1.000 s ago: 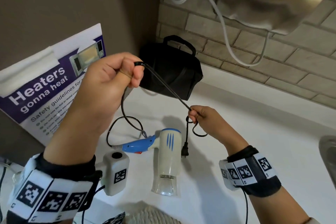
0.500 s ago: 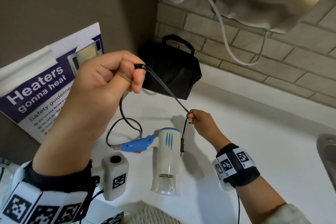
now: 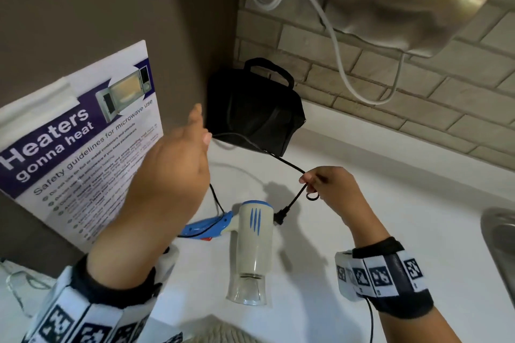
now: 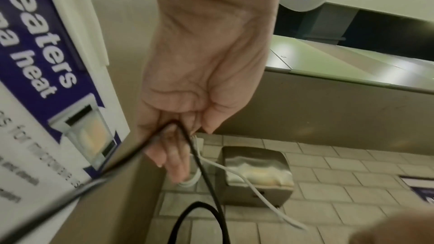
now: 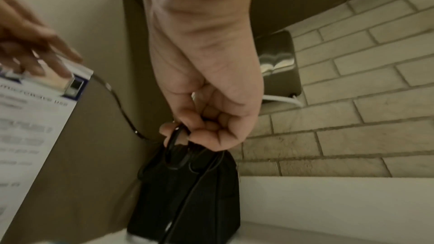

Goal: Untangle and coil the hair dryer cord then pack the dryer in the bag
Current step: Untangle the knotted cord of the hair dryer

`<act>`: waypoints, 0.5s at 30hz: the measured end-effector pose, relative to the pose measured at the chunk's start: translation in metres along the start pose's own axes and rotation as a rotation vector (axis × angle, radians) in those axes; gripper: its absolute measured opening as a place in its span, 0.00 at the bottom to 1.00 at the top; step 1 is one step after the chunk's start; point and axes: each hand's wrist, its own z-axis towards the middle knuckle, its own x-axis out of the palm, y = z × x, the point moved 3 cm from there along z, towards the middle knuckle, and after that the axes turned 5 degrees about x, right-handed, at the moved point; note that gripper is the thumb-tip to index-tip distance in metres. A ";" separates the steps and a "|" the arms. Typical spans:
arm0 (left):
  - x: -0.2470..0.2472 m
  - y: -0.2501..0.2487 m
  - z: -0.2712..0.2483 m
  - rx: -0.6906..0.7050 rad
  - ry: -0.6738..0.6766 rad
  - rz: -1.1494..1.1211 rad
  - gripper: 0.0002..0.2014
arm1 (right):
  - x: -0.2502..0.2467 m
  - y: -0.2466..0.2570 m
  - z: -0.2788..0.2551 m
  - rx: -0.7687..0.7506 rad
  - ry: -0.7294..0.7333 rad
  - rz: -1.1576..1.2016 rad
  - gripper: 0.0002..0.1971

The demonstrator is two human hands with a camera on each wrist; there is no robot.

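Observation:
The white hair dryer (image 3: 250,239) with its blue handle (image 3: 206,227) lies on the white counter (image 3: 376,217), nozzle toward me. Its black cord (image 3: 281,160) runs up from the handle, over my left hand (image 3: 200,131), and across to my right hand (image 3: 309,181). In the left wrist view the left hand's (image 4: 178,136) fingers are stretched out and the cord (image 4: 199,157) is draped over them. My right hand (image 5: 185,131) pinches the cord in a small loop near the plug (image 3: 280,217), which dangles beside the dryer. The black bag (image 3: 256,111) stands in the corner behind.
A microwave-safety poster (image 3: 78,147) leans on the left wall. On the brick wall hang a steel dispenser (image 3: 404,3) and a white cable (image 3: 334,44). A sink rim (image 3: 501,231) shows at the right edge.
My left hand has gone from a closed grip on the cord to stretched-out fingers with the cord lying over them. The right hand has shifted right, still pinching the cord.

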 end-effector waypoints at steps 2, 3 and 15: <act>0.017 -0.007 0.003 0.019 0.073 0.154 0.24 | -0.010 0.006 -0.013 -0.021 -0.004 0.032 0.12; 0.026 -0.010 0.004 0.029 0.103 0.218 0.22 | -0.013 0.010 -0.019 -0.032 -0.002 0.033 0.11; 0.086 -0.053 0.004 0.289 0.441 -0.036 0.18 | -0.006 0.053 -0.057 -0.237 0.029 -0.164 0.13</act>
